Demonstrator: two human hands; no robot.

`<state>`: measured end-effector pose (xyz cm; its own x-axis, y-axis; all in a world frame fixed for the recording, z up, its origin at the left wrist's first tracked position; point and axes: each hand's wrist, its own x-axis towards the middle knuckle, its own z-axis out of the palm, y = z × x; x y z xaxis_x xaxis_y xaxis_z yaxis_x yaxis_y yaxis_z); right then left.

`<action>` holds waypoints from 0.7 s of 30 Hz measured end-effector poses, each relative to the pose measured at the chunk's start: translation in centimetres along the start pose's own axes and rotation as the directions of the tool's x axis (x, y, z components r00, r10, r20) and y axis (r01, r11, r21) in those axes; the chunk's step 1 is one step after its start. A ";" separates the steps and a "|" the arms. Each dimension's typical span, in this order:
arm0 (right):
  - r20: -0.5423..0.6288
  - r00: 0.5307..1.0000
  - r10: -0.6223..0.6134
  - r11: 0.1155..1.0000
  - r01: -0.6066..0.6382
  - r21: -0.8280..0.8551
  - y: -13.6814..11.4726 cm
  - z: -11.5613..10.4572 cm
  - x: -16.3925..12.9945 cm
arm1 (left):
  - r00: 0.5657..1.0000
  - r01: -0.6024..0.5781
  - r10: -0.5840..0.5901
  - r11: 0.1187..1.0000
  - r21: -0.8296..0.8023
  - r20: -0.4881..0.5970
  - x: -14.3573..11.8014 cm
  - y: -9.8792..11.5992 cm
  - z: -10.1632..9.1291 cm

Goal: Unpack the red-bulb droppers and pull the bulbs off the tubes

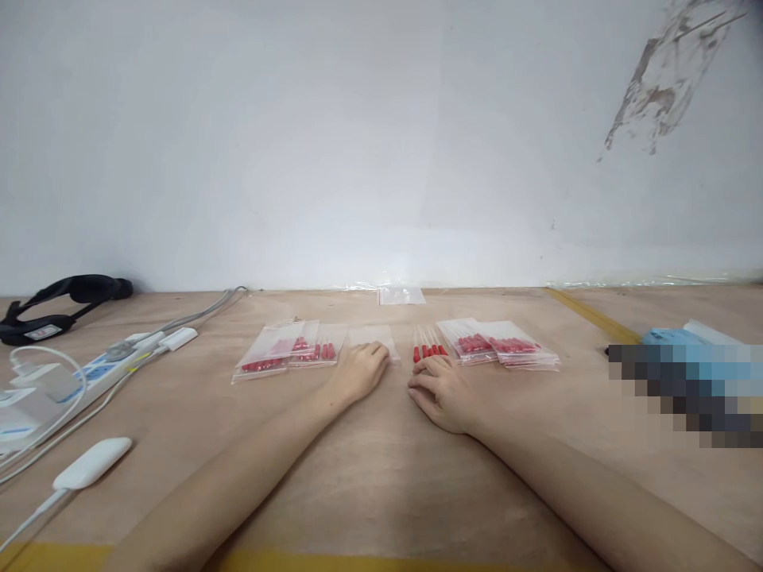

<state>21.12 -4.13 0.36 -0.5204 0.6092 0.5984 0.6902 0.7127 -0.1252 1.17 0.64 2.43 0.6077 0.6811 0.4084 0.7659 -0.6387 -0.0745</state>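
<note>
Now, near edge: I see a yellow strip [310, 561] on the table [351, 500], interrupted by the left forearm.
White device: near left, rounded [94, 462], its cable running out of frame.
Power strip: left, white and blue [95, 372], partly hidden by plugs.
Right hand: fingers of the right hand [442, 391] bend close together over red-tipped sticks [426, 349], hiding some near ends; I can't tell whether they pinch any.
Left hand: the left hand [362, 372] curls over a clear bag [370, 334], covering part of it; its fingertips' grip I can't make out.
Filled bags: one pile to the left [262, 353], overlapping, and one to the right [520, 344].
Blue item: right [676, 337], mostly lost behind pixel blocks.
Far bag: flat and pale [403, 295], close to the wall [334, 159].
Black headband: far left [89, 287], running to the frame's edge.
</note>
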 end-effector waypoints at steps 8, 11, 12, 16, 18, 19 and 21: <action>-0.028 1.000 0.004 0.999 -0.005 -0.037 0.3 0.6 0.3 | 0.998 -0.034 0.018 0.964 -0.265 -0.063 -2.2 -2.4 0.5; -0.013 1.000 0.004 0.992 -0.006 -0.122 0.7 1.0 1.1 | 0.996 -0.016 -0.005 0.968 -0.249 -0.084 -2.2 -2.6 0.9; -0.003 1.000 -0.001 0.987 0.001 -0.159 0.9 1.1 1.4 | 0.995 -0.005 -0.019 0.969 -0.245 -0.095 -2.1 -2.6 1.1; 0.018 0.999 -0.027 0.956 0.031 -0.293 1.2 1.8 2.9 | 0.989 0.030 -0.067 0.965 -0.260 -0.131 -1.8 -2.1 1.4; 0.017 0.999 -0.046 0.943 0.049 -0.330 1.2 2.3 3.4 | 0.988 0.017 -0.057 0.963 -0.270 -0.140 -1.8 -2.0 1.4; 0.018 0.998 -0.061 0.939 0.063 -0.338 1.2 2.5 3.6 | 0.988 0.002 -0.043 0.962 -0.274 -0.146 -1.8 -2.0 1.4; 0.017 0.996 -0.086 0.937 0.086 -0.339 1.2 2.8 3.8 | 0.987 -0.037 -0.010 0.958 -0.284 -0.163 -1.9 -2.0 1.4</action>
<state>18.56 0.01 0.28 -0.5863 0.5517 0.5932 0.7721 0.6022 0.2029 -1.19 1.12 0.58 0.5577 0.6203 0.5515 0.6517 -0.7388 0.1719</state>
